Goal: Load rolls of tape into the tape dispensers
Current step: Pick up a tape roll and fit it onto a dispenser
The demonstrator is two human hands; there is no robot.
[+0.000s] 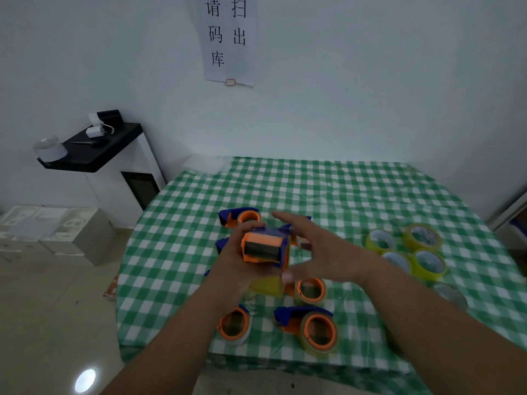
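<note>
Above the middle of the table, my left hand [236, 260] grips an orange and blue tape dispenser [263, 248] with a yellowish tape roll [269, 286] on it. My right hand [319, 246] is spread beside the dispenser's right side, with the thumb near the roll; whether it touches is unclear. Several loose yellowish tape rolls [427, 260] lie at the right. More dispensers lie on the cloth: one at the back [239, 216], loaded ones near the front [313, 326] [235, 327] [309, 290].
The table wears a green checked cloth [342, 189], and its front edge is near me. A clear roll [450, 295] lies at the far right. A black shelf [94, 146] and boxes [57, 232] stand on the left, off the table.
</note>
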